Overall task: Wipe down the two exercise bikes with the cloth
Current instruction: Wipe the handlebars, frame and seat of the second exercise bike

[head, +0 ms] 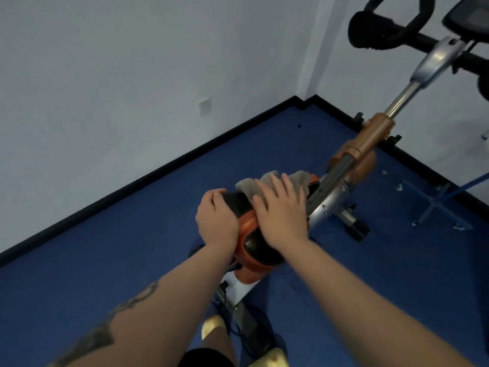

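In the middle of the frame, the right hand [280, 213] lies flat with straight fingers on a grey cloth [267, 182], pressing it on the orange and black bike seat [250, 234]. The left hand [215, 218] curls round the seat's edge. Blue floor [119, 234] meets pale walls [105, 75] with a black baseboard [158, 172] in the corner.

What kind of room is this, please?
Probably a small gym or exercise room: an exercise bike with black handlebars stands on blue floor by bare walls.
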Tool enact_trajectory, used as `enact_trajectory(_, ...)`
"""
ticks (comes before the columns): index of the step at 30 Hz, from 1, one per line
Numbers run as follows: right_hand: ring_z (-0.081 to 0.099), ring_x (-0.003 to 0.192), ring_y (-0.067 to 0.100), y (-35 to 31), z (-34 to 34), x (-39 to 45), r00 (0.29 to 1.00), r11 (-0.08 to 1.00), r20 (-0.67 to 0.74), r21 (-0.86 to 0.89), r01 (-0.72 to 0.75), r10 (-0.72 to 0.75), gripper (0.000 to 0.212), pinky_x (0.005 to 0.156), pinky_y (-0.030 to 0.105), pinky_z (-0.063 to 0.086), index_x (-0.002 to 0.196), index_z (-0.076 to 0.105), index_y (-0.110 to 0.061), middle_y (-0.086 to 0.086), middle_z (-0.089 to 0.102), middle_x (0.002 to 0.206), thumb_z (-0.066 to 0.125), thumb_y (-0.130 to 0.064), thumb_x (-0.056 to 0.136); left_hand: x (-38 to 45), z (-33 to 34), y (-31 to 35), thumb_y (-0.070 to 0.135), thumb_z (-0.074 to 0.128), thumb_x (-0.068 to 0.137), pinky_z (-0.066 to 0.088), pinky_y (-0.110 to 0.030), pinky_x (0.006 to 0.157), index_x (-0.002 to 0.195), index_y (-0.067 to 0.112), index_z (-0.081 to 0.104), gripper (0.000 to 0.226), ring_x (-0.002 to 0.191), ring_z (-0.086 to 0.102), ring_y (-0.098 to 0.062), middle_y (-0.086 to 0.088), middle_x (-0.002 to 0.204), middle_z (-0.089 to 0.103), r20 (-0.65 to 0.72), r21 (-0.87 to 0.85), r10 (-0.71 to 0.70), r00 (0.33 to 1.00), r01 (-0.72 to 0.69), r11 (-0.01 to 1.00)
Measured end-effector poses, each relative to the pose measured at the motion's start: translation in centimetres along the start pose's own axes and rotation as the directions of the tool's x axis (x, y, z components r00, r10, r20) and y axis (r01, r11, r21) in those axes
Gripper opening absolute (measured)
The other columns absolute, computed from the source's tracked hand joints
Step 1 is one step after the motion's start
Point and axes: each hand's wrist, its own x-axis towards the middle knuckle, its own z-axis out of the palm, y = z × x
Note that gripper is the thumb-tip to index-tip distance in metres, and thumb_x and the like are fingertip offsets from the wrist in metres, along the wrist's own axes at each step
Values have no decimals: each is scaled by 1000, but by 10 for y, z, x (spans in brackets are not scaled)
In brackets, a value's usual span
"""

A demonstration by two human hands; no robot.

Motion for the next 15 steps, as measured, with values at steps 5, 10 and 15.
enact_trajectory(5,-1,149,17,-10,14,-74,993,982,-29,148,121,-118,53,119,47,12,152,16,-37,-3,10,162,17,-52,102,1,-1,-3,20,40,98,44,-23,70,96,21,69,29,89,59,-9,10,90,64,4,-20,3,1000,-3,1000)
enact_trajectory(10,-16,147,12,32,-7,0,992,950,44,283,-128,121,56,121,45,3,154,12,-34,-5,-6,162,31,-40,102,-4,-2,1,21,39,98,44,-30,83,101,28,65,27,95,53,-7,9,100,61,34,45,87,996,-89,995)
enact_trajectory(15,-2,148,9,0,8,-38,998,980,-29,190,65,-61,51,119,49,6,149,21,-44,-8,14,161,15,-53,99,-2,-2,-1,17,39,97,36,-25,76,97,31,63,28,93,49,-5,9,97,58,78,56,106,991,-110,992)
